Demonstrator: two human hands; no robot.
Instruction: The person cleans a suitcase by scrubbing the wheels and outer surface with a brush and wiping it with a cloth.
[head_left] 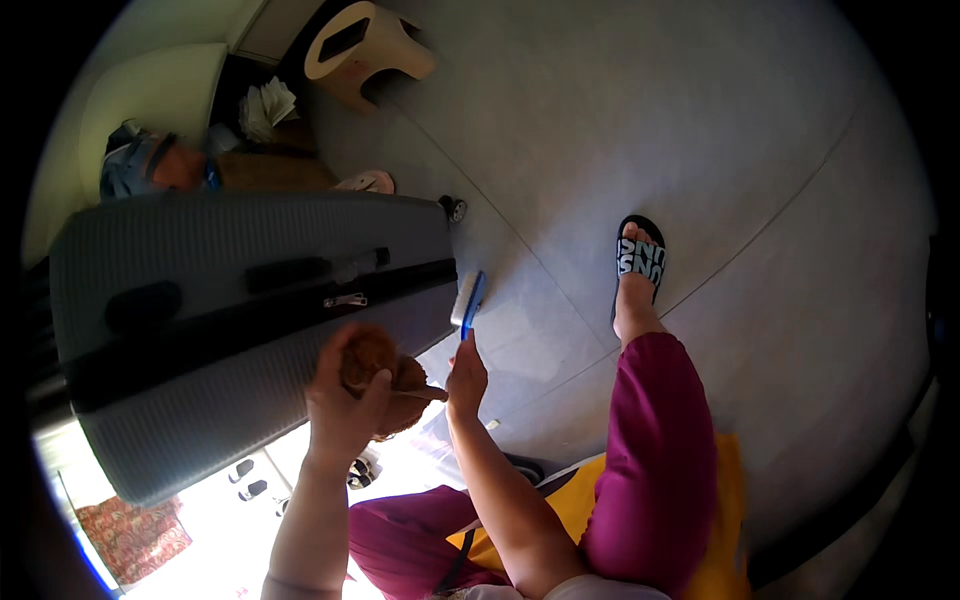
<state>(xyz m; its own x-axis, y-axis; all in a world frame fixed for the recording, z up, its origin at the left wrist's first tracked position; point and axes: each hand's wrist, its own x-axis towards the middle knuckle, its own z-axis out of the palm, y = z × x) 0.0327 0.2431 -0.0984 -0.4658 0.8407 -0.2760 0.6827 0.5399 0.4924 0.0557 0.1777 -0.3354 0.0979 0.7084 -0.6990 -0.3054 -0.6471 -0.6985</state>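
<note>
Brown, shaggy bundle (368,356): holds it in the left hand (340,400), with fingers curled around and thumb across. Grips a blue brush (474,296) with white bristles in the tightly curled right hand (466,380), just right of the bundle. Faces a grey ridged suitcase (230,235) beyond the left hand; rests a sandalled foot (640,262) right of both.

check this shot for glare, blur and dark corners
Head view: strong glare washes out the ground at lower left, while the grey suitcase looks much dimmer; head view: the left hand looks slightly blurred, and detail on the brown object it holds is hard to make out; head view: black surrounds the round fisheye image, swallowing the corners.
</note>
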